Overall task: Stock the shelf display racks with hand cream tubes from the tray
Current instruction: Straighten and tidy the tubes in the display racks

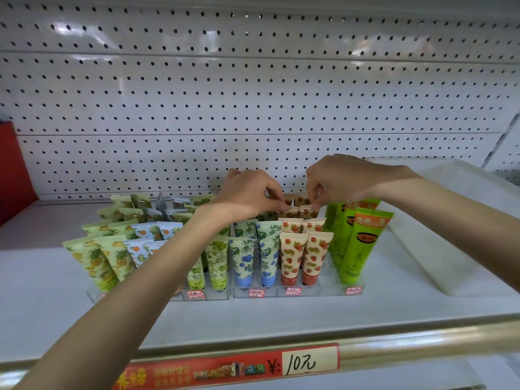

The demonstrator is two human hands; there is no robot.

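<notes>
Strawberry tubes [305, 257] stand cap-down in the clear rack [298, 289]. They are cream-coloured, printed with red berries, and darken to a red-orange foot. Their flat crimped tops point up, two abreast, in stepped rows that rise toward the rack's back.

Both hands meet at the back of this lane. The left hand [250, 192] pinches the crimped top of the rear left tube [291, 213] between thumb and forefinger, with the other fingers curled under the palm. The right hand [343, 178] pinches the top of the rear right tube [308, 211] in the same way, and its knuckles arch above. The two pinched tubes stand upright and just beside each other.

Within the same rack, blue-flower tubes [243, 263] fill the lane left of the strawberry ones. Taller bright green tubes [357, 249] lean at its right end. Left of the rack, pineapple tubes [95, 260] stand in a second clear holder, partly hidden by the left forearm.

The white tray [450, 249] lies on the shelf [281, 313] just right of the rack. A white pegboard [253, 94] rises behind the rack, and a red price strip [233, 367] runs along the shelf edge in front of it.
</notes>
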